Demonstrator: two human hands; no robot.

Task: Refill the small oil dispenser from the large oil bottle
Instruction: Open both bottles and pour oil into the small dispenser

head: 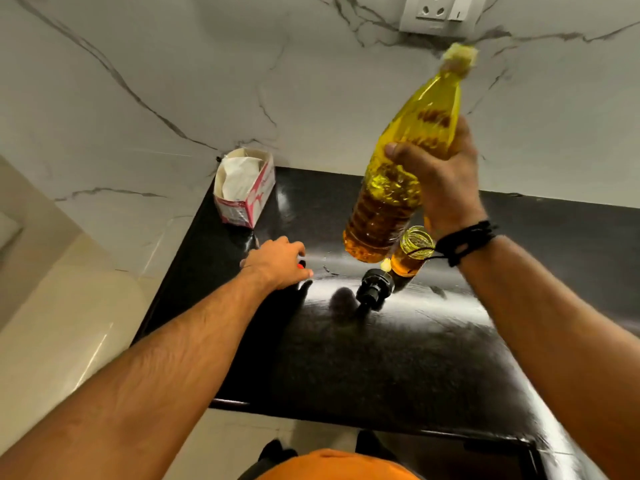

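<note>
1. Head view, step in hand: large oil bottle held clear of the bench in the right hand, upright-ish, no pouring under way. Probably either just before or just after a pour; cannot tell which.
2. Right hand fingers wrapped tight around the bottle's middle, thumb at the front, black cords at the wrist.
3. Small oil dispenser standing open on the bench, just behind and below the bottle's base, partly hidden by it and by the right wrist; amber oil visible inside, up to about mid-height.
4. Black dispenser lid lying on the bench just in front of the dispenser, off its neck.
5. Left hand resting low on the bench, well to the left of the dispenser, fingers curled over something small with a red part; unclear what, or whether gripped.
6. Tissue box farther left of the dispenser, against the marble wall.
7. Bottle's long axis: leaning, base down toward the dispenser, neck up and to the right toward the wall socket. Mouth blurred; capped or open, cannot tell.
8. Next move, if pouring remains: cap off if on, mouth brought over the dispenser's narrow opening, slow tilt; overshoot and spill onto the bench the likely risk.
</note>
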